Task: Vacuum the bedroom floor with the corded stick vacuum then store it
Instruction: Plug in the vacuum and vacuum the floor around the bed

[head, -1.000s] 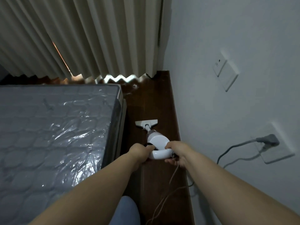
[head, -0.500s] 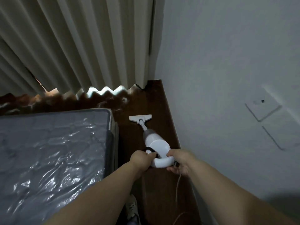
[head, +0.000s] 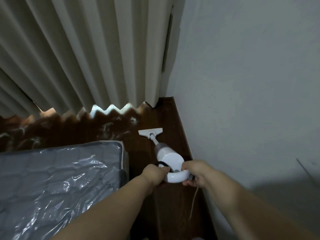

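Vacuum (head: 167,155) — white, corded, stick type — is held on the dark wooden floor (head: 174,201) in the narrow strip between the mattress (head: 57,181) on the left and the wall (head: 242,101) on the right. Its long axis runs from the loop handle at the near end, up through the rounded body and thin tube, to the flat floor head (head: 150,132) at the far end; the head is pointed away, slightly to the left, towards the pleated curtain (head: 78,54). The head lies flat on the floor, near the curtain's hem but apart from it.

The handle is grasped by both hands: the left hand (head: 154,174) is curled round its left side, the right hand (head: 195,172) round its right side. A thin cord (head: 194,201) is seen hanging from the handle by the right hand and trailing towards the near floor.

Compared with half a second ago, the vacuum is held further along the strip — the head is closer to the far corner. More curtain and less mattress are shown, and the wall plates on the right have nearly passed out of view.
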